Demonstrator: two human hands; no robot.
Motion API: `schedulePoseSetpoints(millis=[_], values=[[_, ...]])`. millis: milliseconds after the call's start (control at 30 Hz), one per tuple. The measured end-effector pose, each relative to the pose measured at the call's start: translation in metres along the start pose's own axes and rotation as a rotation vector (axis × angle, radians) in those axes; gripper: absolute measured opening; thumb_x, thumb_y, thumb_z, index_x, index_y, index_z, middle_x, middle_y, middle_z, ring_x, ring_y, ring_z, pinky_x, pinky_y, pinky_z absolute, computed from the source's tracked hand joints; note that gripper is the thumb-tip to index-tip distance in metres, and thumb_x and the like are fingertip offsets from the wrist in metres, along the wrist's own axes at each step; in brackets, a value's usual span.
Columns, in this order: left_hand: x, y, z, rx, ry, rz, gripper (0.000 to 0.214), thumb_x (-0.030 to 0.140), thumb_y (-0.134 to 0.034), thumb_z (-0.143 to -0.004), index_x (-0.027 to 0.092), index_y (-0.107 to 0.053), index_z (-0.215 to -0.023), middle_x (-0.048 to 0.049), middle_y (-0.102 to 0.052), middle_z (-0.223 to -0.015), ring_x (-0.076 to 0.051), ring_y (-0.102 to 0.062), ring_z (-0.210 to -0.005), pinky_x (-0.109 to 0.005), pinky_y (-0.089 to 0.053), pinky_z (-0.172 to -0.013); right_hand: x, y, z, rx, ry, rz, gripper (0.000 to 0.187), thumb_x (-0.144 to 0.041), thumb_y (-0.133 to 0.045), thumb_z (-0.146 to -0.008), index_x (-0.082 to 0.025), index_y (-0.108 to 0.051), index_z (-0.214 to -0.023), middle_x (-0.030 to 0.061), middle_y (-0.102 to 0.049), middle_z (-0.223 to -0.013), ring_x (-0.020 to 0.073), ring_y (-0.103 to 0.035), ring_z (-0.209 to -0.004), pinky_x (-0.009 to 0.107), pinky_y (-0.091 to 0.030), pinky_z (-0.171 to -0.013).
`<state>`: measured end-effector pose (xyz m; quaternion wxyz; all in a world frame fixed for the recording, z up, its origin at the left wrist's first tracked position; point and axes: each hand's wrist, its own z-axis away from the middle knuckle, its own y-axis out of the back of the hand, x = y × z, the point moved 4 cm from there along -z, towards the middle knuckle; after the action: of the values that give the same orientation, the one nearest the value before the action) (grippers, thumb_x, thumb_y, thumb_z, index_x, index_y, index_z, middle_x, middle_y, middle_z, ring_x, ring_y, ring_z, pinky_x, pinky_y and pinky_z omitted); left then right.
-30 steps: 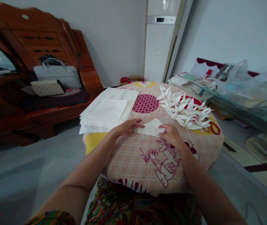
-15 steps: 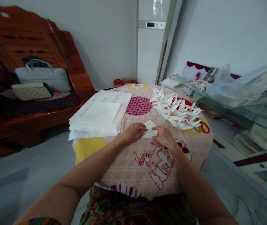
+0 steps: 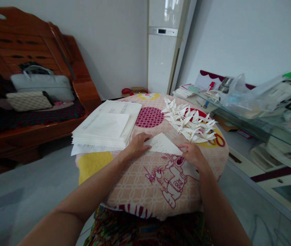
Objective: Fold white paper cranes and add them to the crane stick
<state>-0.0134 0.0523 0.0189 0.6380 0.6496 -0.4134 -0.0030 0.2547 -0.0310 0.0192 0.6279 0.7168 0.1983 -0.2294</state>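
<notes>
A white paper folded into a triangle (image 3: 162, 144) lies flat on the round table's patterned cloth (image 3: 160, 184). My left hand (image 3: 136, 145) presses on the paper's left corner with its fingers laid flat. At the right corner my right hand (image 3: 193, 154) rests with its fingertips on the paper's edge. Behind the paper lies a heap of white folded paper cranes (image 3: 188, 122). To the left sits a thick stack of white sheets (image 3: 106, 125).
Red-handled scissors (image 3: 218, 139) lie by the cranes near the table's right edge. A glass shelf with bags and boxes (image 3: 258, 102) stands to the right. A wooden bench with bags (image 3: 32, 92) is at the left, a white tall appliance (image 3: 162, 48) behind.
The paper went from a small folded piece between both hands to a wider triangle. My hands have moved apart to its two corners. The camera shifted slightly.
</notes>
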Motion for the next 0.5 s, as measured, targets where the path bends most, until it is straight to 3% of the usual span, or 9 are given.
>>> schedulePoseSetpoints(millis=[200,367,500], values=[[0.001,0.006,-0.002,-0.032,0.101,-0.035,0.045,0.029,-0.072,-0.065,0.016,-0.073,-0.108,-0.0045,-0.069,-0.089,-0.021,-0.062,-0.079,-0.033,-0.05,-0.076,-0.003,-0.003,0.006,0.074,-0.108,0.149,0.034,-0.011,-0.055,-0.076,-0.016,-0.079,-0.1,0.0082,-0.078,-0.092,0.0204,-0.07,-0.082,0.027,-0.048,-0.075],[0.001,0.006,0.001,-0.048,0.153,0.037,0.049,0.025,-0.071,-0.065,0.014,-0.071,-0.112,-0.0046,-0.07,-0.09,-0.02,-0.062,-0.079,-0.031,-0.049,-0.074,-0.012,-0.008,0.009,0.089,-0.109,0.22,0.026,-0.022,-0.054,-0.087,-0.018,-0.078,-0.097,0.0094,-0.078,-0.091,0.0217,-0.069,-0.085,0.028,-0.046,-0.075],[0.001,0.005,0.003,-0.03,0.138,0.012,0.041,0.026,-0.07,-0.066,0.015,-0.073,-0.105,-0.0071,-0.071,-0.097,-0.022,-0.063,-0.085,-0.032,-0.05,-0.079,-0.014,-0.009,0.011,0.069,-0.129,0.276,0.025,-0.025,-0.054,-0.089,-0.019,-0.077,-0.097,0.0088,-0.077,-0.09,0.0219,-0.069,-0.083,0.029,-0.044,-0.072]])
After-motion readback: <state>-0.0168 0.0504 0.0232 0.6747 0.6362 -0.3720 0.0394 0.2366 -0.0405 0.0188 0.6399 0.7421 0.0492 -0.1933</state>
